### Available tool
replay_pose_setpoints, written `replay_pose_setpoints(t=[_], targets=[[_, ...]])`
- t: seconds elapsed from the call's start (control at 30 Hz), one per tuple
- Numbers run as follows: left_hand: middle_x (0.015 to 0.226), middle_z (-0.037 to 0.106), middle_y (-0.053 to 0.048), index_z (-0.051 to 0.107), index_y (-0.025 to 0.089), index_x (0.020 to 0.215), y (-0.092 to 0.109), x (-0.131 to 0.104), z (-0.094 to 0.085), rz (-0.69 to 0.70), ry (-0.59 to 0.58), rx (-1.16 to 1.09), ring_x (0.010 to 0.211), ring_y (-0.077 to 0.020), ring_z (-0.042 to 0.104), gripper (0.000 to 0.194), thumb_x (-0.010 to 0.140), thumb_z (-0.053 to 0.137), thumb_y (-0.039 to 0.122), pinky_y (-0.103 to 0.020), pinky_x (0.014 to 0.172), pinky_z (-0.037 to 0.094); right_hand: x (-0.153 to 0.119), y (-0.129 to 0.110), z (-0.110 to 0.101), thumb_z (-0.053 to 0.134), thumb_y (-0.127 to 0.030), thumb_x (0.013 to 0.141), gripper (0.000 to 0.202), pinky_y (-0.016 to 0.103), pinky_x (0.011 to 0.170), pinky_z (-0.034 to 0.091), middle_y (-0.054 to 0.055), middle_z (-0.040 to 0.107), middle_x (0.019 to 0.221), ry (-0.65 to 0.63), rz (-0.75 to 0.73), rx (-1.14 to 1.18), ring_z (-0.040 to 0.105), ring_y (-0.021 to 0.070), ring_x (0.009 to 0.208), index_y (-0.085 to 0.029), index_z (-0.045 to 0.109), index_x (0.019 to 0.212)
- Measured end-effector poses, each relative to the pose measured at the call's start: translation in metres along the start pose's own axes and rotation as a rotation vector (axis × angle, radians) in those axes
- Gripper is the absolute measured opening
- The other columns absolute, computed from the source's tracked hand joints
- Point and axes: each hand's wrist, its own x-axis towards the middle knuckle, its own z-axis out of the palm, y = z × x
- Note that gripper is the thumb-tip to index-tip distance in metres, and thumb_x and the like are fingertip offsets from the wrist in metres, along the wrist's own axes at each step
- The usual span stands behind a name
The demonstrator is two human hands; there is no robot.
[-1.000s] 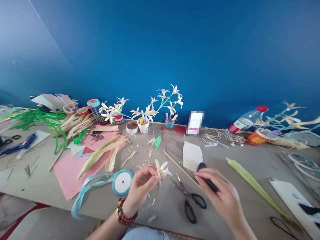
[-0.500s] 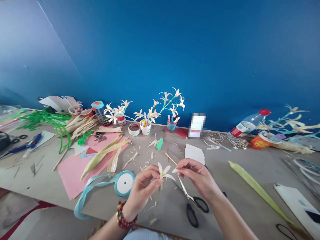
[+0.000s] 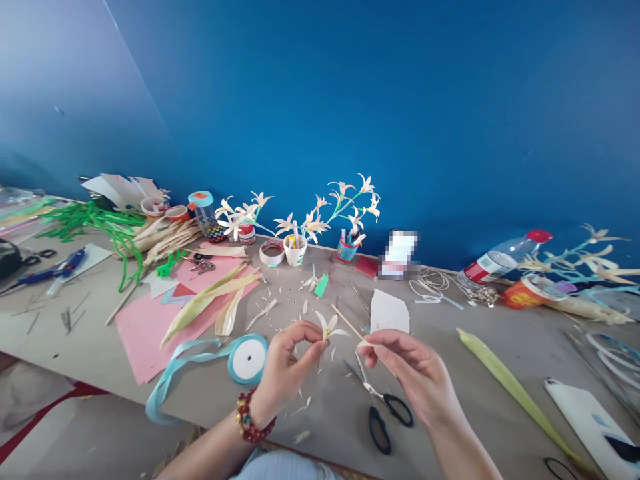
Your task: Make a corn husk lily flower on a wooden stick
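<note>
My left hand (image 3: 296, 353), with a red bead bracelet at the wrist, pinches a small cream flower (image 3: 329, 328) at its base. Its pointed petals spread above the fingertips. Across a small gap, my right hand (image 3: 407, 363) is closed at the fingertips on a pale petal (image 3: 365, 344), mostly covered by the fingers. A thin wooden stick (image 3: 346, 321) runs behind those fingertips. Just below lie scissors (image 3: 373, 390) with black handles, their blades apart and partly hidden by my right hand. A roll of light blue ribbon (image 3: 249, 359) lies beside my left hand.
Pink paper (image 3: 145, 340) and husk strips (image 3: 200, 310) lie to the left, near a blue glue gun (image 3: 57, 270). Finished flower sprays stand in a white cup (image 3: 295, 253) and along the wall. A green husk (image 3: 505, 373) and a plastic bottle (image 3: 500, 260) are on the right.
My right hand has moved slightly right and down with the petal, widening the gap to the flower. My left hand still holds the flower, a little higher. The view has shifted slightly.
</note>
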Motion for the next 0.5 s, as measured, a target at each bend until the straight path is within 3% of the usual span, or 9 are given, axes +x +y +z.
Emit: replay_pose_setpoints(t=[0.1,0.17,0.27,0.33,0.5], targets=[[0.081,0.068,-0.006,0.065,0.016,0.075,0.003,0.001,0.001,0.015,-0.007,0.025,0.079,-0.0175,0.063,0.015,0.088,0.063,0.024,-0.027,0.076,0.046,-0.006,0.000,0.006,0.078,-0.035,0.078,0.022,0.029,0.071,0.060,0.010,0.079,0.087,0.025,-0.017,-0.056,0.072,0.0196,0.074,-0.020,0.076,0.094],[0.080,0.068,-0.006,0.065,0.016,0.075,0.004,0.001,0.002,0.018,-0.005,0.024,0.078,-0.0173,0.062,0.015,0.087,0.063,0.024,-0.027,0.075,0.047,-0.009,0.000,0.007,0.074,-0.034,0.082,0.015,0.027,0.066,0.060,0.008,0.078,0.081,0.070,-0.084,-0.120,0.071,0.0179,0.067,-0.021,0.076,0.091],[0.080,0.068,-0.006,0.065,0.017,0.074,0.007,0.001,0.003,0.012,-0.003,0.020,0.079,-0.0177,0.063,0.015,0.087,0.063,0.024,-0.027,0.075,0.047,-0.010,-0.003,0.005,0.068,-0.027,0.087,0.010,0.026,0.056,0.056,0.005,0.073,0.073,0.085,-0.335,-0.320,0.066,0.0164,0.059,-0.023,0.077,0.087],[0.081,0.069,-0.006,0.064,0.017,0.073,0.009,0.000,0.004,0.005,-0.011,0.030,0.078,-0.0179,0.063,0.014,0.086,0.064,0.023,-0.027,0.076,0.047,-0.009,-0.006,0.005,0.064,-0.021,0.089,0.013,0.028,0.058,0.055,0.006,0.071,0.080,0.065,-0.497,-0.463,0.066,0.0176,0.064,-0.024,0.077,0.088],[0.076,0.067,-0.004,0.062,0.017,0.071,0.014,0.001,0.007,-0.004,-0.028,0.060,0.074,-0.0167,0.062,0.014,0.084,0.064,0.020,-0.027,0.073,0.045,-0.002,-0.014,0.017,0.060,-0.009,0.088,0.019,0.035,0.071,0.053,0.005,0.071,0.084,0.037,-0.688,-0.626,0.066,0.0208,0.077,-0.024,0.071,0.093]])
